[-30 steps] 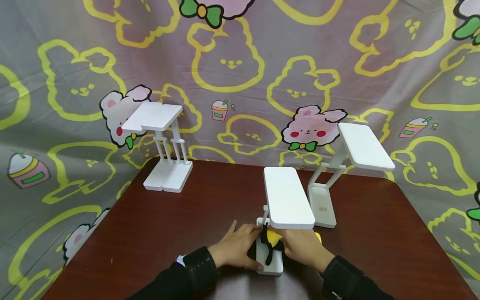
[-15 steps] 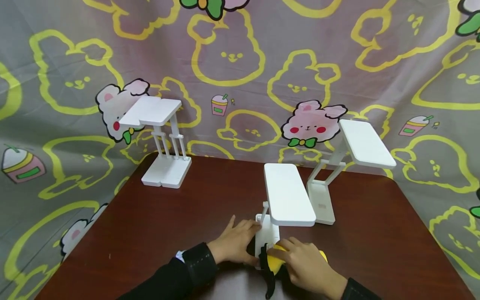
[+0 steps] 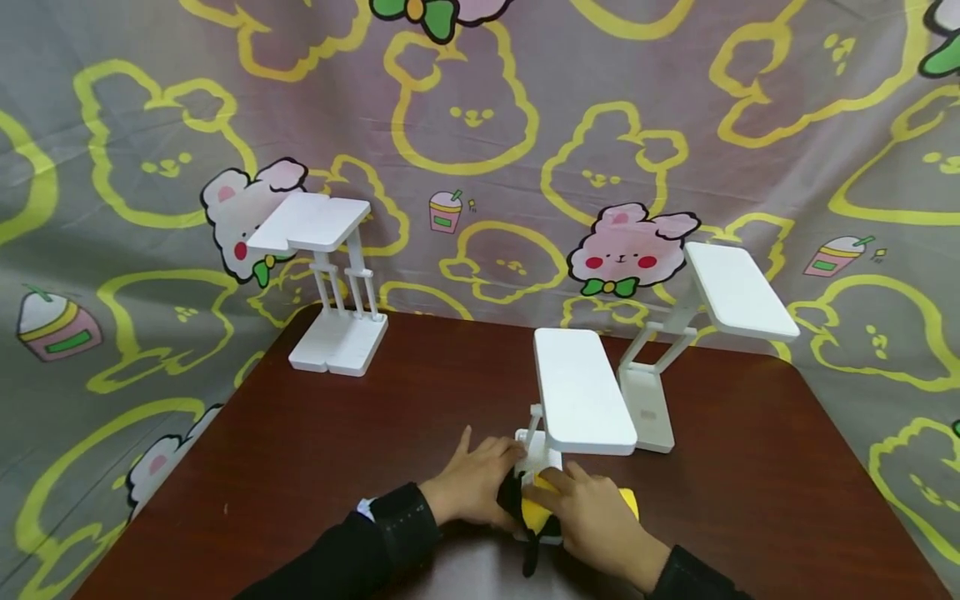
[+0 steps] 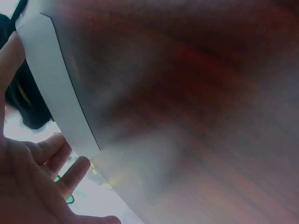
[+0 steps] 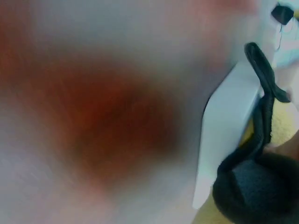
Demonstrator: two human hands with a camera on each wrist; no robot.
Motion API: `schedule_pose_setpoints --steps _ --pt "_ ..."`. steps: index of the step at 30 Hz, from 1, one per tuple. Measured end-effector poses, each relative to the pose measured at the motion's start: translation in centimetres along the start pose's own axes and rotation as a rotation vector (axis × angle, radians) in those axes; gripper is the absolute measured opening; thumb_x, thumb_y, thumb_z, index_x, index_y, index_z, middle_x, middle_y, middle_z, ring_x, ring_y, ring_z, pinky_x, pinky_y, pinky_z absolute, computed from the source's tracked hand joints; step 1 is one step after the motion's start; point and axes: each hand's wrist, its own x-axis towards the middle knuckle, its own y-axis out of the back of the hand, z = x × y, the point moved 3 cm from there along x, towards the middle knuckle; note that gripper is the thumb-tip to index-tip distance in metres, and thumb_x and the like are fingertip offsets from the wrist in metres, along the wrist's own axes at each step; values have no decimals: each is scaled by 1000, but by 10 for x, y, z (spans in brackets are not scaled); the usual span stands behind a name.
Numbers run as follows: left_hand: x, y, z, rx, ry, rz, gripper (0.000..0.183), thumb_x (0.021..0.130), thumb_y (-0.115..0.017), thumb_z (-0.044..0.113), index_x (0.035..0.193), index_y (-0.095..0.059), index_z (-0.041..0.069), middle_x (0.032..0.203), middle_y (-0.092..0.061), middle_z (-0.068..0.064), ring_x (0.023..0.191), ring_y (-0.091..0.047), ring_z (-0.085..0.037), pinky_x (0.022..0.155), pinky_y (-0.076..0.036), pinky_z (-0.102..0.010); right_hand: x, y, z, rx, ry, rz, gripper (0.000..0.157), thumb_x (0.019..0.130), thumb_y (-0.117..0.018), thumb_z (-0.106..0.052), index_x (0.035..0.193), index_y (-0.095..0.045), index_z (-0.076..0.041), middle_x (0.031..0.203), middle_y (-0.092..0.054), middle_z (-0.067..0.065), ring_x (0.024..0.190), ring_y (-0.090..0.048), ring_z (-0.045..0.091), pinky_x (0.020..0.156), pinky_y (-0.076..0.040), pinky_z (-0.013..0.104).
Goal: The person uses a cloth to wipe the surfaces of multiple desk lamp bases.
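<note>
Plush (image 3: pixel 535 517), yellow-black, partly hidden by right hand (image 3: pixel 597 518).

TEXT: none legible | cartoon cups (image 3: pixel 58 323) printed on backdrop (image 3: pixel 491 187): green label panels, no letters discernible | base of right rear stand (image 3: pixel 648 413): faint rectangular mark, too small to read | wrist views: nothing readable

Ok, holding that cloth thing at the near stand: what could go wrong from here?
1. The loose black strip on the yellow-and-black cloth might snag on the white base.
2. The right hand looks close to the overhanging white panel; lifting could knock it.
3. If the left hand, touching the base's edge, eases off, the stand might slide.
</note>
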Motion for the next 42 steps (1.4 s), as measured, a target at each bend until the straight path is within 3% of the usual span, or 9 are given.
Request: schedule_pose_setpoints --steps 5,8,12,19,22,26,33,36,42 --pt "-3 4 3 -14 -22 -1 96 59 -77 63 139 -48 17 141 -44 1 129 -37 -17 103 -17 -66 -6 7 -6 35 11 -3 44 72 -63 -1 110 -70 -23 102 -63 -1 75 -53 13 40 -38 20" --pt "-4 5 3 -21 -25 -12 99 61 -74 65 141 -46 14 142 -43 1 130 -36 -18 103 -16 -67 1 3 4 -4 -34 20 44 72 -66 0 110 -71 -22 108 -63 3 87 -58 17 52 -47 27" --pt "-3 4 3 -25 -11 -29 104 63 -70 70 145 -42 11 145 -40 0 132 -34 -18 103 -13 -67 9 -6 16 -41 -103 46 48 69 -64 3 110 -72 -21 111 -64 10 94 -59 22 64 -49 36" --pt "-3 3 1 -49 10 -33 103 63 -70 71 144 -44 13 144 -41 1 130 -36 -18 103 -13 -67 0 -11 29 -24 -218 142 38 70 -62 4 100 -68 -18 94 -66 2 78 -58 18 60 -47 39" --pt "-3 4 2 -48 9 -34 101 63 -69 71 143 -45 14 143 -41 2 130 -37 -18 103 -12 -68 -6 -9 33 -22 -244 121 37 69 -63 3 100 -67 -18 88 -65 0 72 -57 17 54 -45 37" --pt "-1 5 5 -35 6 -30 100 63 -68 72 142 -46 16 144 -40 2 130 -37 -18 103 -11 -68 -18 -1 26 -9 -234 45 44 71 -64 -1 110 -68 -22 99 -67 1 77 -60 16 45 -45 31" --pt "-2 4 5 -12 13 -29 99 62 -68 73 140 -47 16 142 -42 2 129 -37 -18 102 -13 -68 -47 12 -1 113 -108 9 46 70 -67 -5 111 -68 -25 105 -65 -2 85 -61 16 42 -45 25" --pt "-2 5 4 -15 23 -34 99 62 -70 71 141 -46 16 143 -41 1 129 -37 -19 102 -13 -68 -44 8 12 165 -238 22 46 71 -66 -3 113 -69 -23 105 -67 -2 85 -63 15 48 -49 27" --pt "-2 4 5 -25 12 -18 98 62 -72 68 140 -47 14 142 -42 -1 129 -38 -21 102 -14 -69 -32 -5 62 363 -723 39 28 81 -66 -6 109 -66 -4 80 -64 6 62 -53 14 50 -44 32"
